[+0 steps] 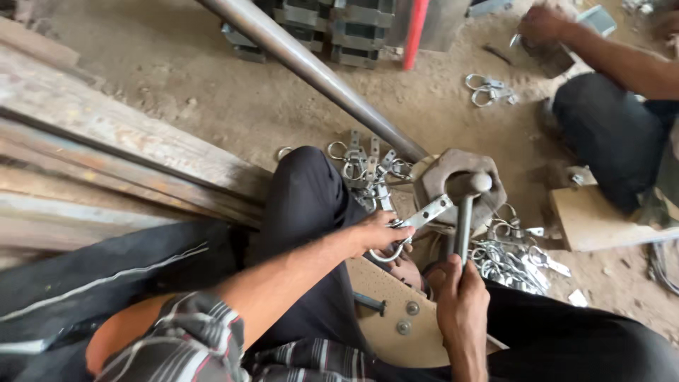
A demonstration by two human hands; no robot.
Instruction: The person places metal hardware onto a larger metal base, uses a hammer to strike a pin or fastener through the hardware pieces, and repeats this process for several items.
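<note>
Head view: left hand (pixel 380 233) at frame centre, fingers closed on hasp (pixel 417 219), its flat end lying on block (pixel 460 185). Right hand (pixel 461 301) lower right of centre, fist wrapped round hammer (pixel 465 212) handle, head over block. Hasp pile (pixel 513 262) right of hammer. Pipe (pixel 311 71) crosses upper centre. Co-worker's hand (pixel 541 25) upper right.

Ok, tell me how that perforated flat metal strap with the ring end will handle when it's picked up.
The perforated silver metal strap probably stays stiff: it juts straight out from the left hand without sagging. It looks light, pinched by fingertips alone. Its bare shiny metal may be slippery, though the ring end gives a hold.
</note>
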